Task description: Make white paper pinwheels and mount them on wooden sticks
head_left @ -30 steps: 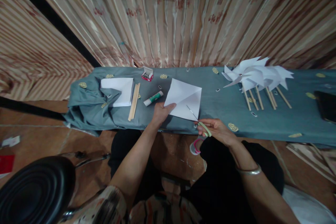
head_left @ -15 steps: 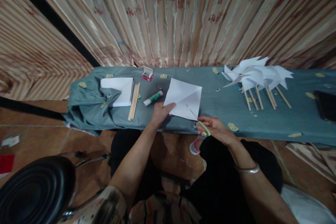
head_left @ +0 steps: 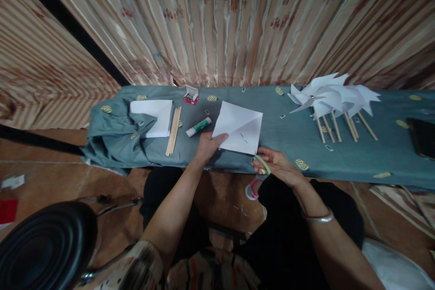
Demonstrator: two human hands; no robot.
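A square sheet of white paper (head_left: 238, 124) with a crease is pinched at its lower left edge by my left hand (head_left: 208, 145), thumb on top. My right hand (head_left: 277, 165) grips a pair of scissors (head_left: 263, 165) by the light green handles. The blades meet the paper at its lower right corner; one blade tip shows above the sheet and the rest lies under it. Left of the paper lie a glue stick (head_left: 198, 127), several wooden sticks (head_left: 173, 131) and a stack of white paper (head_left: 163, 115).
Several white paper pinwheels (head_left: 335, 95) on sticks lie to the right on the cloth-covered table (head_left: 288, 136). A small open box (head_left: 190, 95) stands near the back edge. A dark phone-like object (head_left: 421, 136) is far right. A black round stool (head_left: 47, 244) stands lower left.
The scissors have shifted slightly along the paper's lower right corner, and less of the blade shows above the sheet. My left hand has stayed nearly still on the paper.
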